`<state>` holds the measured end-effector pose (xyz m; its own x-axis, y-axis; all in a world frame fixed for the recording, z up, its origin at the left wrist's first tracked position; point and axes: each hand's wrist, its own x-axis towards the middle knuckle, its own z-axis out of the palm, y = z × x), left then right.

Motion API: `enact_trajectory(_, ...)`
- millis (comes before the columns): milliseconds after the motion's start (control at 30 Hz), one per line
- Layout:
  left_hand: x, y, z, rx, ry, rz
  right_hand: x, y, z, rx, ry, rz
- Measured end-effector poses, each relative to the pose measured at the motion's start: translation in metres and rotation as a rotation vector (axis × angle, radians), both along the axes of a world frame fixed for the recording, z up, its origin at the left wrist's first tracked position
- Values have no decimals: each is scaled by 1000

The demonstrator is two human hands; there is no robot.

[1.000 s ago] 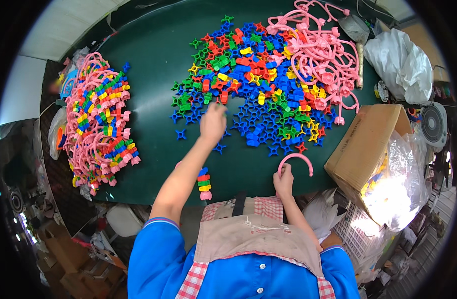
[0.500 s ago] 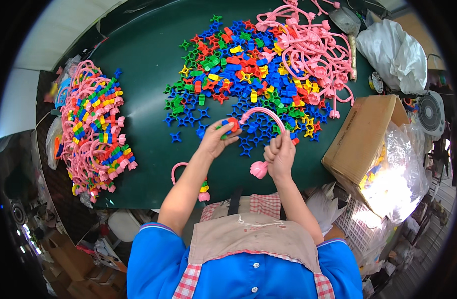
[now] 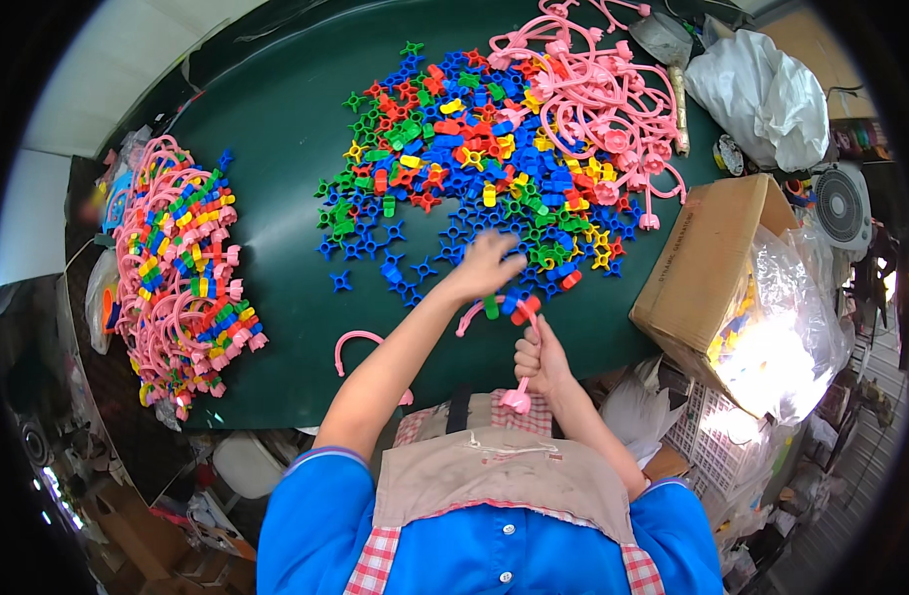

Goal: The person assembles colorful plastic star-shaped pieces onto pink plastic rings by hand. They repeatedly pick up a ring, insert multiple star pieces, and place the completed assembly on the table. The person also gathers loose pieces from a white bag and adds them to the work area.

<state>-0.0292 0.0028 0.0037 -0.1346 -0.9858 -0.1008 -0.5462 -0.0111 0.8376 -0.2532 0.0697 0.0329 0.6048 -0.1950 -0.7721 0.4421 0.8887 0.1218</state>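
If the right hand [image 3: 544, 363], clamped on the flower-ended hook [image 3: 470, 315], tips it, threaded rings [image 3: 512, 300] could slide off (left hand [image 3: 489, 266] splayed apart).

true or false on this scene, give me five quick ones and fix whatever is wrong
1. The right hand holds a curved pink rod. True.
2. Green, blue and red pieces are on that rod. True.
3. A grey fan stands right of the cardboard box. True.
4. The left hand grips the cardboard box. False: it is at the near side of the loose plastic pieces, fingers apart.
5. The sleeves are red. False: they are blue.
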Motion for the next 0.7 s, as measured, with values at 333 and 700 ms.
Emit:
enact_trajectory(333, 29, -71, -24, -135, -27, 250, -3, -78, 19, -252, 223, -292)
enact_trajectory(700, 7, -31, 24, 421, 1353, 599, 34, -127, 62, -659, 232, -433)
